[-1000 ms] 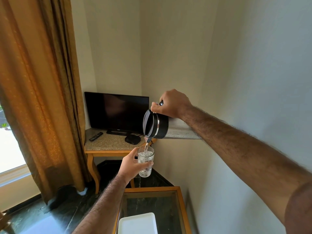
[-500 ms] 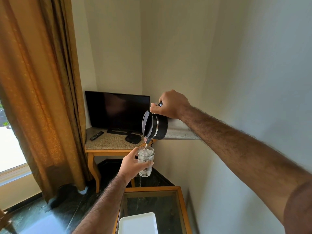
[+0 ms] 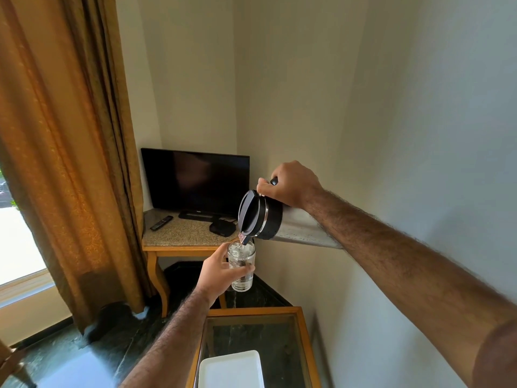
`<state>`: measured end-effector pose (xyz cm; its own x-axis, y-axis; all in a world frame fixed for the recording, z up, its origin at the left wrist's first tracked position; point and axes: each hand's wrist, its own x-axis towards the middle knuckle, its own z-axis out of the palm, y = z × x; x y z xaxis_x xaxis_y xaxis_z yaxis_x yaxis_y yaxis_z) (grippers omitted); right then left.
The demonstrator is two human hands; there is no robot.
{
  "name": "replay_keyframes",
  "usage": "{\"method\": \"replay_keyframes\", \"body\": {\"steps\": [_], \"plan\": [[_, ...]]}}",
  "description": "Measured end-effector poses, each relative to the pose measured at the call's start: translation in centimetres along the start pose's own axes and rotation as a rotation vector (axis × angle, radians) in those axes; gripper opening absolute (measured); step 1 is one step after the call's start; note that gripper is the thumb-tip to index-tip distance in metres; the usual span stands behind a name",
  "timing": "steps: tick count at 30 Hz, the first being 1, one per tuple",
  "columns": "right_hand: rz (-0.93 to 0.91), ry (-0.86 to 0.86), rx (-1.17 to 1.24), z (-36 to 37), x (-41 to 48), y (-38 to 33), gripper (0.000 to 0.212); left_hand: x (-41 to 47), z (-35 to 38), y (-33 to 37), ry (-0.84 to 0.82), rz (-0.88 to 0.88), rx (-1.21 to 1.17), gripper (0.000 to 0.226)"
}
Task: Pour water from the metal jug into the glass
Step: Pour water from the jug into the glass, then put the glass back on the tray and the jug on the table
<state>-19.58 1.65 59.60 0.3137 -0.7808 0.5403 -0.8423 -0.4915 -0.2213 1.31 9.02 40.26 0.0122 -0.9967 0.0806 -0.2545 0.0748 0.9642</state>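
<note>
**Two hands, one jug, one glass: pouring in mid-air**

Little separates this moment from half a second ago: jug, glass and both hands keep nearly the same poses, the spout remains over the rim, and any rise in the water level is too slight to judge.

Counted items: one metal jug (image 3: 282, 222), one glass (image 3: 241, 266), two hands, two tables, one television (image 3: 195, 182), one remote control (image 3: 161, 222), one small black box (image 3: 221, 228), one white tray (image 3: 231, 369), one curtain (image 3: 64, 152).

The right hand (image 3: 291, 184) is closed around the jug's black handle at its upper side. The jug lies almost horizontal, its long axis running left to right; the black lid and spout point left and slightly down, the steel base points right along the forearm. Its spout sits just above the glass rim, where a thin stream of water enters.

The left hand (image 3: 221, 271) wraps the glass from the left, thumb on the near side, fingers (image 3: 246, 268) curled across its front. The glass stands upright, held in the air below the jug's lid, nearly full.

Both objects hang between the far stone-topped table (image 3: 179, 238), which carries the television, remote and box, and the near glass-topped table (image 3: 251, 329), on which the tray lies.
</note>
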Motion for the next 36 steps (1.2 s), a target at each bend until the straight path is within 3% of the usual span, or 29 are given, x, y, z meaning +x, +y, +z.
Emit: {"method": "replay_keyframes", "body": {"steps": [9, 15, 20, 26, 36], "plan": [[0.101, 0.044, 0.184, 2.5, -1.3, 2.8, 0.057, 1.2, 0.4, -0.6, 0.008, -0.007, -0.008, 0.062], [0.386, 0.104, 0.472, 3.9, -3.1, 5.4, 0.056, 1.8, 0.6, -1.6, 0.034, -0.004, 0.030, 0.061], [0.628, 0.030, 0.842, 6.1, -6.3, 7.1, 0.051, 2.2, 1.0, -2.5, 0.060, -0.012, 0.107, 0.057], [0.739, -0.047, 1.085, 9.6, -10.6, 8.4, 0.046, 3.2, 1.8, -5.3, 0.098, -0.046, 0.144, 0.072], [0.848, 0.073, 1.260, 18.1, -17.0, 10.5, 0.046, 4.6, 5.1, -13.1, 0.106, -0.117, 0.200, 0.072]]}}
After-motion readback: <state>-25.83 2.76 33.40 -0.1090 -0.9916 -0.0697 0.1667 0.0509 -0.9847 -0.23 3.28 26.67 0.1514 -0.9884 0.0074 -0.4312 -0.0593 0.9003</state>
